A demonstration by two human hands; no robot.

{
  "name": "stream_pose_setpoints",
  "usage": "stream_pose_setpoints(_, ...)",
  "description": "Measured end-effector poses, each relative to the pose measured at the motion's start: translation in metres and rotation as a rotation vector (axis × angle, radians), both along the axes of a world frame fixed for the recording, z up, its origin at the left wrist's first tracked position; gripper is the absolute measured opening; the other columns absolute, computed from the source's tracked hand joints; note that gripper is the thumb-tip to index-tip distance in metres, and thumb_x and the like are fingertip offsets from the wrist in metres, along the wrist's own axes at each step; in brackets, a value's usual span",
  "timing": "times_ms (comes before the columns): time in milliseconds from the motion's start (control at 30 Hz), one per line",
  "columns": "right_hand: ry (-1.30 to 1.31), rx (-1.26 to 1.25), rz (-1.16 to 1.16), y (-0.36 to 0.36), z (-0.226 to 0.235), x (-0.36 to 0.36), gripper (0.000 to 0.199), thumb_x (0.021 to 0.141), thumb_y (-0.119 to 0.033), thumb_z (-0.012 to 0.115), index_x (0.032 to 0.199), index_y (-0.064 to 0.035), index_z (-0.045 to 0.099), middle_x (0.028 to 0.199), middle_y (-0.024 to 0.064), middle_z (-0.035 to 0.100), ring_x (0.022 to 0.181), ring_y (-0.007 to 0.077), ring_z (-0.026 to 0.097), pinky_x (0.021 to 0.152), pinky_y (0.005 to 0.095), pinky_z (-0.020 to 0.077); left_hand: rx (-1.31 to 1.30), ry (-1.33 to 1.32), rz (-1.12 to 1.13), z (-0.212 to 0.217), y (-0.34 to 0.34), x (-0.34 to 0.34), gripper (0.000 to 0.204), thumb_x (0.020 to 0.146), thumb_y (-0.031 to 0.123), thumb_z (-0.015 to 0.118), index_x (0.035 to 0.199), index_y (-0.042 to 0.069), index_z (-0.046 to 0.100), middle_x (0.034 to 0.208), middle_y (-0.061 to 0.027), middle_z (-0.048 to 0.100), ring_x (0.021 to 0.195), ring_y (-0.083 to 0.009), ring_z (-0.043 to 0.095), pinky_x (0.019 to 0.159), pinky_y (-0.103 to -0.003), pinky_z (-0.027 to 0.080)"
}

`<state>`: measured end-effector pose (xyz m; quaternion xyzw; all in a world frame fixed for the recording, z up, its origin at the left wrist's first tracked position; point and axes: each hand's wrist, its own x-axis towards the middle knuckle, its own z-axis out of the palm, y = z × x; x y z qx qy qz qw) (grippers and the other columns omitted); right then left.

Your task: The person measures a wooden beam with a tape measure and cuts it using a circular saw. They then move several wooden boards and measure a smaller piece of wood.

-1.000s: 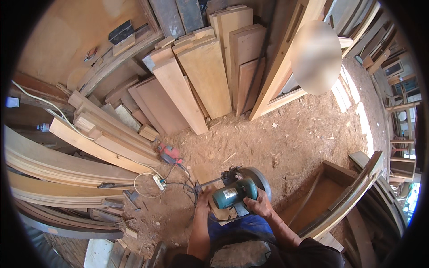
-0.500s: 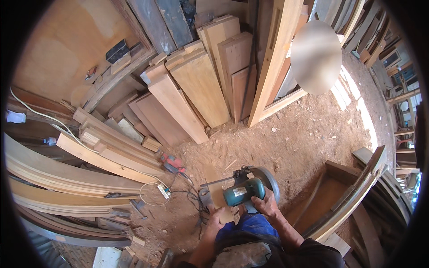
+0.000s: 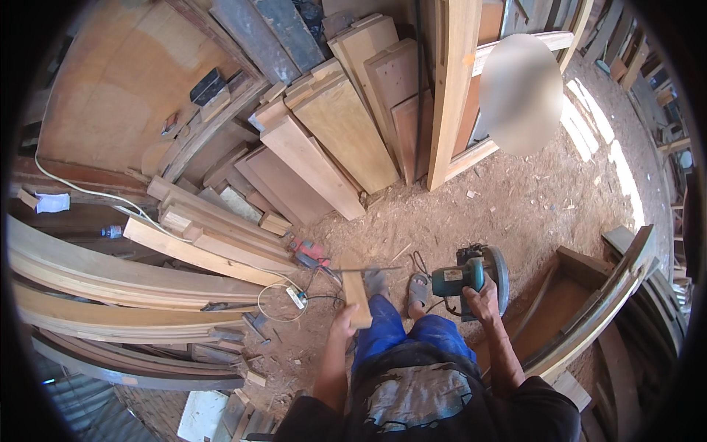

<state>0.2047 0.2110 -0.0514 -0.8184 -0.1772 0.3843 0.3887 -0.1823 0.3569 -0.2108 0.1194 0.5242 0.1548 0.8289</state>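
Note:
My left hand [image 3: 342, 321] is closed around the near end of a short, pale wooden board [image 3: 356, 296], which points away from me. A thin dark strip [image 3: 375, 269] crosses the board's far end; I cannot tell whether it touches. My right hand [image 3: 482, 298] grips a teal circular saw [image 3: 458, 280] by its handle. The saw's round grey guard [image 3: 497, 280] faces right. Board and saw are apart, with my sandalled feet and blue shorts showing between and below them.
A red power tool [image 3: 308, 252] and a white power strip [image 3: 296, 297] with cables lie left of the board. Planks [image 3: 346, 132] lean together ahead, and long curved boards [image 3: 132, 265] are stacked at left. A wooden frame [image 3: 615, 298] stands at right on the sawdust-covered ground [image 3: 442, 214].
The saw in my right hand has moved right, away from the board. My left hand still holds the board, and my feet have come into view. The whole view has shifted.

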Motion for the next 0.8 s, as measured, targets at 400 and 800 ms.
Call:
stream_pose_setpoints(400,0.244,-0.078,-0.166,0.02,-0.02,-0.012,0.034,0.076,-0.016,0.066,0.105,0.0001,0.061,0.073,0.0014,0.058,0.057,0.0109,0.054,0.053,0.0275,0.0445,-0.17,0.043,0.061,-0.102,0.196,0.186,0.034,0.097,0.022,0.056,0.128,0.009,0.051,0.12,-0.0149,0.059,0.108,-0.0345,0.058,0.085,-0.056,0.056)
stream_pose_setpoints(800,0.198,-0.139,-0.161,0.07,-0.055,-0.016,0.052,0.071,-0.018,0.066,0.119,0.001,0.06,0.097,0.0144,0.068,0.092,0.0258,0.066,0.085,0.0387,0.0507,0.683,0.219,-0.102,-0.022,0.371,0.34,0.023,0.094,0.01,0.063,0.115,0.001,0.056,0.088,-0.0029,0.059,0.07,-0.0106,0.057,0.063,-0.027,0.052)
